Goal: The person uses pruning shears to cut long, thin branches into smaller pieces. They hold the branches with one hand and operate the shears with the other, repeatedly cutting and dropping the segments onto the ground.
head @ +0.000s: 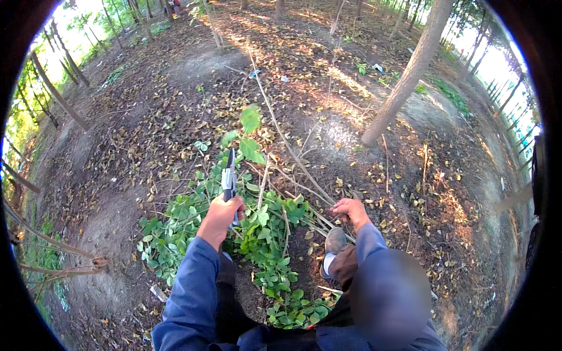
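Note:
My left hand (221, 216) is closed around the handles of pruning shears (228, 177), whose blades point away from me. Close beyond the shears stands a leafy shoot (251, 150), its upper leaves blurred. My right hand (352, 211) pinches the near end of a long, thin bare branch (281, 129), which slants away to the far left over the ground. Beneath and between my hands lies a heap of cut green leafy branches (263, 228). Several stripped stems stick out of it towards my right shoe (336, 241). A round blurred patch covers part of my right arm.
A leaning tree trunk (406, 83) rises at the front right. Thinner trunks (59, 94) stand at the left. Cut stems (66, 271) project from a stump at the lower left. Dry fallen leaves (158, 114) litter the bare soil, with bits of rubbish (377, 67) farther off.

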`<state>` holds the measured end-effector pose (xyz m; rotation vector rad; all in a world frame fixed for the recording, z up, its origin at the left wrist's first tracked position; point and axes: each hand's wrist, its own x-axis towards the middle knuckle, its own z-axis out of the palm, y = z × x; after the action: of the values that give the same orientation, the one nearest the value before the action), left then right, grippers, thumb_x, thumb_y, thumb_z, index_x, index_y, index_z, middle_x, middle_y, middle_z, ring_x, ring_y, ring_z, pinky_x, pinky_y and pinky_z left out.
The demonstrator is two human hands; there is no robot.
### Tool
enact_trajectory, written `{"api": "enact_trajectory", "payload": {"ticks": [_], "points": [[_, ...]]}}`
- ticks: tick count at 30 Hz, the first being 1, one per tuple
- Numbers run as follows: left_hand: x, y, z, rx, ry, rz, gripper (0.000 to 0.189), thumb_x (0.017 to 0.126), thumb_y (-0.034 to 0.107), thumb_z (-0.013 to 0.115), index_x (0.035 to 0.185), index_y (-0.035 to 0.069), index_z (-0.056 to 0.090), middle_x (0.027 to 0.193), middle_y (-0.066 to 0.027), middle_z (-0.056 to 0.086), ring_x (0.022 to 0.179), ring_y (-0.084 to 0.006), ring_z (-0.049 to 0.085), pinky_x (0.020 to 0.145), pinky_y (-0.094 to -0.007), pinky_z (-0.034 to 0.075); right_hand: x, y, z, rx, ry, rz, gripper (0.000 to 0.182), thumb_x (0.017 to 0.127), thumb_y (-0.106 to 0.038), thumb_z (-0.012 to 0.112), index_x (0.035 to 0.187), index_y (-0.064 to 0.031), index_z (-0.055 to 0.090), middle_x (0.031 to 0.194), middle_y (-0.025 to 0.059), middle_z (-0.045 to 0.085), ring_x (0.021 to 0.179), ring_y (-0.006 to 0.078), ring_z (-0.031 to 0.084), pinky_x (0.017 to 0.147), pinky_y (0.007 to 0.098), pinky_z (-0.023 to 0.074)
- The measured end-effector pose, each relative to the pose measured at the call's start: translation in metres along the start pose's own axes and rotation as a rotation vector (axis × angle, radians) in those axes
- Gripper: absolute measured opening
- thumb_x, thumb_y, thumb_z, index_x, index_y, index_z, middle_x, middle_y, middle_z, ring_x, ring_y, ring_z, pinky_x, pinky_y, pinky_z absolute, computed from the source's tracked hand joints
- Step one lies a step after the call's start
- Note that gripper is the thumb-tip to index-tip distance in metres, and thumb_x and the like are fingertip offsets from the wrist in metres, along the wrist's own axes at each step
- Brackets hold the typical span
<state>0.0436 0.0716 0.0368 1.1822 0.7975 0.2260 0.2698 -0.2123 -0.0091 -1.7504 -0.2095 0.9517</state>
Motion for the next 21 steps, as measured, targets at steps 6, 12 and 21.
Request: {"api": "enact_trajectory", "payload": {"ticks": [6,12,21], "points": [[-0.005,0.002,0.011,0.404,0.132,0.186,0.013,0.079,0.015,0.059,0.084,0.005,0.054,0.071,-0.001,0.054,0.059,-0.0095,0.049,0.056,-0.0239,0.039,0.004,-0.002,-0.006,0.069,0.096,0.003,0.016,0.072,-0.018,0.062,0.079,-0.0035,0.065,0.074,0.0035,0.065,0.053,0.0075,0.048,0.045,0.0214,0.0329],[-0.013,0.001,0.021,0.334,0.023,0.056,0.013,0.078,0.016,0.058,0.082,0.004,0.055,0.067,-0.0011,0.054,0.059,-0.0092,0.049,0.054,-0.0244,0.037,0.005,-0.01,-0.02,-0.003,0.16,-0.111,0.017,0.076,-0.022,0.061,0.081,-0.0063,0.067,0.069,0.0006,0.062,0.049,0.0064,0.042,0.045,0.0199,0.0309],[-0.031,0.007,0.046,0.863,0.196,0.245,0.043,0.077,0.03,0.061,0.104,-0.003,0.052,0.086,-0.0208,0.06,0.079,-0.0322,0.06,0.073,-0.0398,0.046,0.008,-0.017,-0.043,0.069,0.227,-0.207,0.015,0.08,-0.013,0.058,0.088,-0.0035,0.065,0.073,0.0023,0.062,0.05,0.006,0.043,0.046,0.0209,0.0324]]}}
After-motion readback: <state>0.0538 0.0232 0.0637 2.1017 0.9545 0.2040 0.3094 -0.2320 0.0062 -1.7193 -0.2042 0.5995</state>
